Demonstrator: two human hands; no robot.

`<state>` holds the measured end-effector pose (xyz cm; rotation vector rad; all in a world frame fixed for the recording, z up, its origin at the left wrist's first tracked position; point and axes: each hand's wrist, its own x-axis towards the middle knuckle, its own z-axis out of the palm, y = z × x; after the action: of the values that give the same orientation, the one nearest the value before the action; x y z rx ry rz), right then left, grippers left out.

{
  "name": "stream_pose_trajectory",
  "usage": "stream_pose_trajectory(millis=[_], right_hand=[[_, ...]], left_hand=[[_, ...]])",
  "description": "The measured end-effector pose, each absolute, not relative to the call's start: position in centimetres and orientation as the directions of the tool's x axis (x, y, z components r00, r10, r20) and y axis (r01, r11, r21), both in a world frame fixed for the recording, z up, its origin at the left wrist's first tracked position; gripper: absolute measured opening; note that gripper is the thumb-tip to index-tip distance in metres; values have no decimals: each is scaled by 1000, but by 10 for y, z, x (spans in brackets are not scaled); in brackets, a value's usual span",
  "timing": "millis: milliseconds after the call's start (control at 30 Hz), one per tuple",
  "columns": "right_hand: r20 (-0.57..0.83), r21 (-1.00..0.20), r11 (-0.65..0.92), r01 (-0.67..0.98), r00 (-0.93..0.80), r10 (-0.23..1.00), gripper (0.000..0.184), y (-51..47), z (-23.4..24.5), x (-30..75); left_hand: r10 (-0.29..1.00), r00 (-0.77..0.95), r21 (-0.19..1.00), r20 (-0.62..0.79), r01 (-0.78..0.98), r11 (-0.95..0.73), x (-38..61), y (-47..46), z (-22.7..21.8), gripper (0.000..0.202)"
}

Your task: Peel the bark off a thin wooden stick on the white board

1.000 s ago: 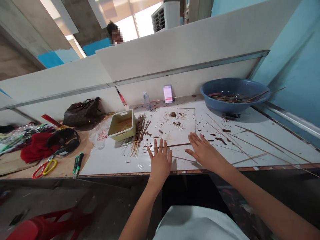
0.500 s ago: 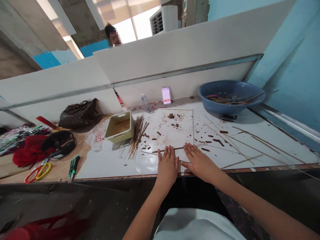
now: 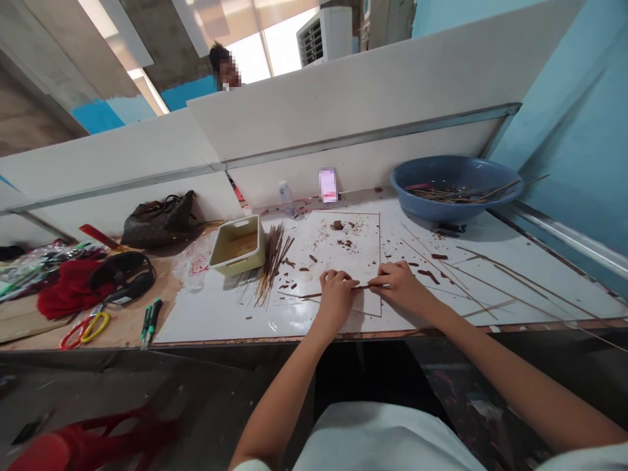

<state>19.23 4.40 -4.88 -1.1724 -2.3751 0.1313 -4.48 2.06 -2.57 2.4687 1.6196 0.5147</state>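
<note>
My left hand [image 3: 336,294] and my right hand [image 3: 400,286] rest on the white work board [image 3: 343,258], both with fingers curled in a pinch. Between them they hold a thin brown stick [image 3: 364,286] that lies flat on the board. A bundle of thin sticks [image 3: 271,261] lies just left of my left hand, beside a cream plastic tray [image 3: 239,246]. Brown crumbs [image 3: 343,234] dot the board ahead of my hands.
A blue basin [image 3: 454,185] with sticks stands at the back right. Long loose sticks [image 3: 495,281] cross the right side of the bench. Scissors [image 3: 86,329], pens [image 3: 150,319], a dark bag [image 3: 157,221] and red cloth [image 3: 66,292] lie left. A small bottle [image 3: 285,197] stands by the partition.
Both hands were flat with fingers spread on the board; now they have curled and pinch the brown stick between them.
</note>
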Motion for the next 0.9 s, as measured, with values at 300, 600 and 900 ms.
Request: stream_pose_trajectory(millis=[300,600,900], right_hand=[[347,-266,678,686,-588,731,45,45,-56,189],[364,-286,678,677,-578,730,52,49,-62,206],[370,-279,656,701,-552,747,56,50,-69,219]], left_hand=[[909,374,340,184,844,-415,-30,39,-39,15],[913,363,342,185,847,-406,-29,38,-35,17],[918,352,363,185,843,-396,-31,36,-34,17]])
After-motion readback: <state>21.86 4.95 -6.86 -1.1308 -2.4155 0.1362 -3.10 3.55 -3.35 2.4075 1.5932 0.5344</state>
